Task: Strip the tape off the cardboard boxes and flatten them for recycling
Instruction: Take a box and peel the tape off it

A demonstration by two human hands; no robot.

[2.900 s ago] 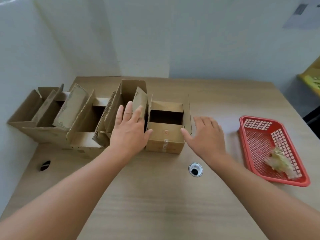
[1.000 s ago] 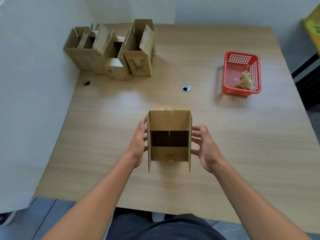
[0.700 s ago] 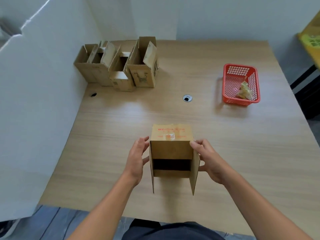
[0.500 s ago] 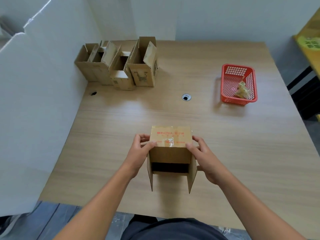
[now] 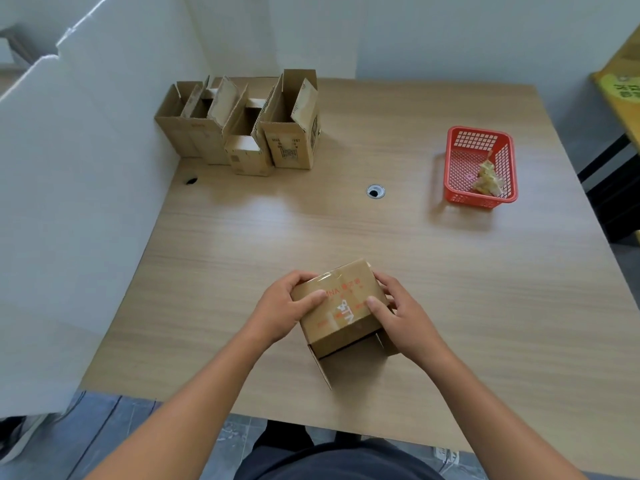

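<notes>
I have the box (image 5: 332,336) near the front edge of the table (image 5: 485,306), well apart from the row of opened boxes (image 5: 242,133) it stood with a few seconds ago at the far left. Half a second back it sat square to me. Now it is turned askew, its far right corner swung away, with the taped face up and the open end and loose flaps towards me.

My left hand (image 5: 280,311) grips the left side, fingers curled over the far edge and thumb laid across the top. My right hand (image 5: 398,313) grips the right side, its thumb pressed on the top just beside the tape (image 5: 343,311). Both thumbs have slid in from the corners towards the glossy strip.

I read that as carrying done and stripping about to start — the next job is to find a tape end and lift it with a nail. I cannot tell from here whether an edge is already raised.

The red basket (image 5: 453,161) at the far right holds a wad of stripped tape (image 5: 488,178), so this strip likely goes there. This box is not yet stripped or flattened, and the others also stand unflattened.
</notes>
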